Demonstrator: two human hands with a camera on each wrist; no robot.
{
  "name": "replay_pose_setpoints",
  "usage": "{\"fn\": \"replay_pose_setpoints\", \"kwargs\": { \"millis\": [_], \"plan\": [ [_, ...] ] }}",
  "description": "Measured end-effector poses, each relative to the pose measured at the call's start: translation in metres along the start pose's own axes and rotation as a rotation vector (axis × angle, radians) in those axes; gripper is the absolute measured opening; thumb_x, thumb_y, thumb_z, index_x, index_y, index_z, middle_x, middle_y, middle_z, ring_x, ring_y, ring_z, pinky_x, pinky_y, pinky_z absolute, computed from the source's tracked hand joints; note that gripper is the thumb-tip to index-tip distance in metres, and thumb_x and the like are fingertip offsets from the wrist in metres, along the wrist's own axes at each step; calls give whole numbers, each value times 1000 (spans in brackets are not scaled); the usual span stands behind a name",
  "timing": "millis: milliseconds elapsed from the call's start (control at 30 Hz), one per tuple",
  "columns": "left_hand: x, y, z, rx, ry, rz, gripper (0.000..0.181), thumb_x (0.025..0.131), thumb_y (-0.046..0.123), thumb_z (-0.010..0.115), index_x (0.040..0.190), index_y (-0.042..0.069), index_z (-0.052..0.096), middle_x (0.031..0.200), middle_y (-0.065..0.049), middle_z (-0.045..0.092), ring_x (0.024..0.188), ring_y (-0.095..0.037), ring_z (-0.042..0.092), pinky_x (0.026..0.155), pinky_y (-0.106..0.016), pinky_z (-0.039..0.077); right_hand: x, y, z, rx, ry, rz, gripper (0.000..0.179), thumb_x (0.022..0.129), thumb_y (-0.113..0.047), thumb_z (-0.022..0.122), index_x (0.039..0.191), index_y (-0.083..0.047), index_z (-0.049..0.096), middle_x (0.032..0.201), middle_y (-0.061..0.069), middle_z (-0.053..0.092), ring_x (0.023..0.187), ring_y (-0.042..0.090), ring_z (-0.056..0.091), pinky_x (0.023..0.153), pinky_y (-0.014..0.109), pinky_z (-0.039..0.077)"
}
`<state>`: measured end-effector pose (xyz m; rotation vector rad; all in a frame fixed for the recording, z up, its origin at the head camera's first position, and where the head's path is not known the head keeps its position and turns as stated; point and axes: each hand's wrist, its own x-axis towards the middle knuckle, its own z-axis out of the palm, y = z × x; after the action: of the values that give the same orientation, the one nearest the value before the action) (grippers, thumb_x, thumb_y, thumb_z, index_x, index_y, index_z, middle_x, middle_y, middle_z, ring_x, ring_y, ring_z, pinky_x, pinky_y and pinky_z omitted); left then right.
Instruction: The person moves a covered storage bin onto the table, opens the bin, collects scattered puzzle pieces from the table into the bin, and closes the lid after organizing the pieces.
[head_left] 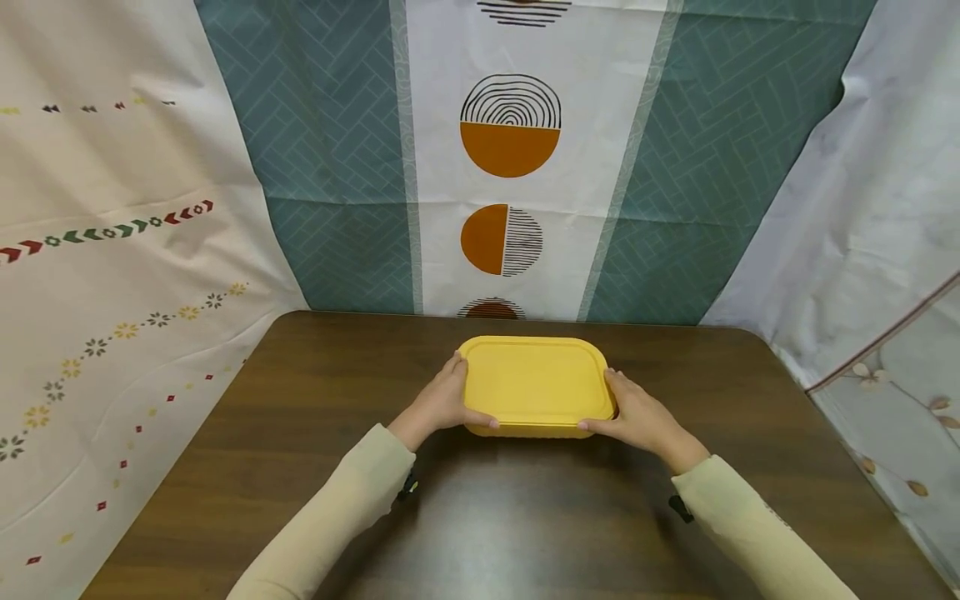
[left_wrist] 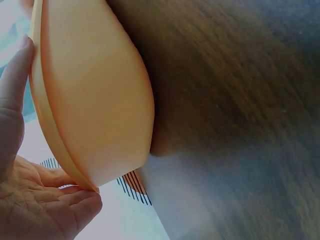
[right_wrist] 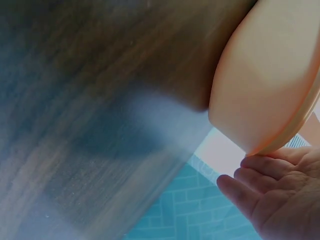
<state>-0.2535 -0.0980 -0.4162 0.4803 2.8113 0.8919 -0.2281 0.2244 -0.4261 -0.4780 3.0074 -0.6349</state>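
Note:
A yellow lidded plastic container (head_left: 536,379) with rounded corners is at the back middle of the table, its lid on top. My left hand (head_left: 442,400) grips its left end, thumb at the front edge and fingers along the side. At the other end my right hand (head_left: 637,417) holds it the same way, its thumb on the front right corner. In the left wrist view, the container's smooth side wall (left_wrist: 97,95) bulges below the rim, and the fingers press at that rim. The right wrist view shows the fingertips against the rim beside the wall (right_wrist: 265,85).
The brown wooden table (head_left: 300,467) has a glossy reflection toward the front. Behind it hangs a patterned cloth (head_left: 330,167) in teal and white with orange circles. White printed cloths (head_left: 97,275) hang along both sides. The table's back edge lies just beyond the container.

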Motion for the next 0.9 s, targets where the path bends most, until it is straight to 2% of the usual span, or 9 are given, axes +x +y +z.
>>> {"fn": "replay_pose_setpoints", "kwargs": {
  "millis": [333, 900],
  "plan": [
    [-22, 3, 0, 41, -26, -10, 124, 62, 52, 84, 148, -8, 18, 157, -23, 10, 141, -36, 27, 107, -46, 36, -19, -12, 1, -27, -32, -21, 109, 78, -66, 63, 145, 11, 23, 148, 32, 28, 135, 46, 31, 104, 60, 33],
    [-61, 3, 7, 82, 31, 30, 125, 61, 57, 83, 146, -10, 21, 155, -25, 15, 138, -37, 32, 101, -48, 43, -52, -20, 11, -45, 33, -79, 107, 77, -66, 63, 145, 8, 28, 148, 27, 33, 133, 44, 38, 102, 56, 37]
  ]
}}
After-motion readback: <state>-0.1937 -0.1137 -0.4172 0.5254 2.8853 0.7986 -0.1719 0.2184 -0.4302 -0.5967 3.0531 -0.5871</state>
